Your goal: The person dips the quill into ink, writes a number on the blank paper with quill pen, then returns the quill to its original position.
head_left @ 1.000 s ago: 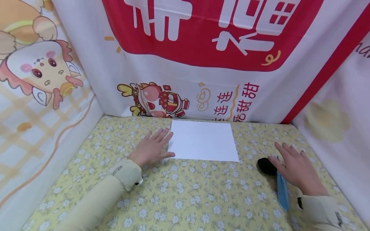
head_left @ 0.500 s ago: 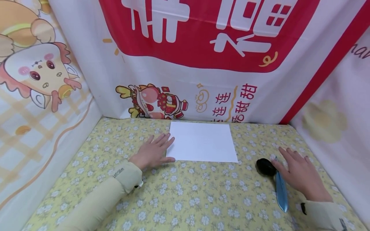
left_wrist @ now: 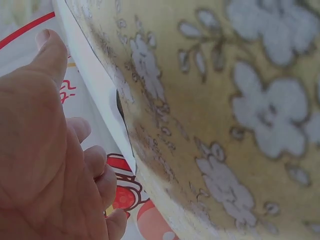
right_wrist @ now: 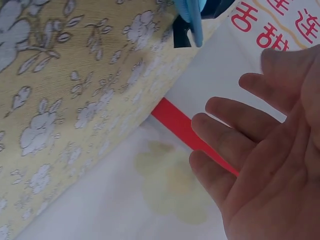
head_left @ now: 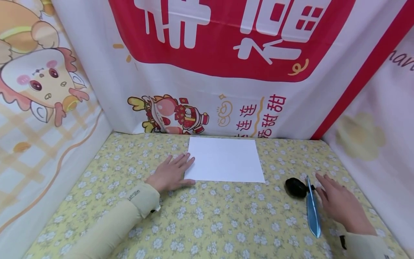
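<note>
A blank white sheet of paper (head_left: 226,160) lies at the far middle of the table. My left hand (head_left: 171,174) is spread flat at its left edge, fingertips and thumb at the paper. In the left wrist view, that hand (left_wrist: 45,140) shows its palm, and the paper's near edge lifts slightly. To the right lies a slim blue leaf-shaped object (head_left: 313,216) with a pointed far end. A rounded black object (head_left: 295,187) sits just left of it. My right hand (head_left: 343,205) is beside the blue object, fingers loosely extended, holding nothing. The right wrist view shows that hand (right_wrist: 270,135) apart from the blue object (right_wrist: 191,20).
A yellow floral cloth (head_left: 207,223) covers the table. Printed fabric walls stand around it: a red-and-white one (head_left: 194,79) at the back, a cartoon one (head_left: 48,108) on the left, a pale one (head_left: 381,144) on the right.
My right hand has shifted right and nearer to me, uncovering more of the blue object. My left hand stays at the paper's left edge. The view has shifted slightly.
</note>
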The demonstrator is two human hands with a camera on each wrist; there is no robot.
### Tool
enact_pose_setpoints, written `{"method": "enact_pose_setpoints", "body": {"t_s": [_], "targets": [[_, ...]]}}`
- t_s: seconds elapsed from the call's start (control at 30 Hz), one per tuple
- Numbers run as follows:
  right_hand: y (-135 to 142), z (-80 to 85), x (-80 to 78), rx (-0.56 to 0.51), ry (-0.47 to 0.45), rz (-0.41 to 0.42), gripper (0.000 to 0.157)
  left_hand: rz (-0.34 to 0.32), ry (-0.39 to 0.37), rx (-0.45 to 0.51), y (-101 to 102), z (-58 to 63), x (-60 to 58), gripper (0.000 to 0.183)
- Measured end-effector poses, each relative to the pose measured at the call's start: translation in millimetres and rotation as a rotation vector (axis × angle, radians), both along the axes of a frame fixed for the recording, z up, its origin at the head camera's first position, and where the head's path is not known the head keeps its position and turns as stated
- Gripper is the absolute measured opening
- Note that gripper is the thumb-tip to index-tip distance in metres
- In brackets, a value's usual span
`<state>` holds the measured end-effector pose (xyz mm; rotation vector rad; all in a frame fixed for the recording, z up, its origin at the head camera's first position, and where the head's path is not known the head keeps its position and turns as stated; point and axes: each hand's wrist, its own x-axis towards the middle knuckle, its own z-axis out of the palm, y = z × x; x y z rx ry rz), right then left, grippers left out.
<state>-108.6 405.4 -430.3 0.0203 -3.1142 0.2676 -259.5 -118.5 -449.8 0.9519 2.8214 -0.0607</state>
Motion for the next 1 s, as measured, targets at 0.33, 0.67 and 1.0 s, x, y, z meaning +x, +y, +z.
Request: {"method": "enact_pose_setpoints", "body": {"t_s": [0.33, 0.67, 1.0], "targets": [[8, -7.2, 7.3, -0.023, -0.035, -0.001, 0.052, -0.041, 0.024, 0.016, 0, -23.5, -7.7, 0.095], [14, -13.0, 12.8, -0.069, -0.08, 0.013, 0.057, -0.039, -0.039, 0.024, 10, -7.9, 2.8, 0.094], [12, -17.7, 12.3, -0.146, -0.133, 0.017, 0.043, -0.048, -0.065, -0.013, 13, -4.5, 5.1, 0.095]]}}
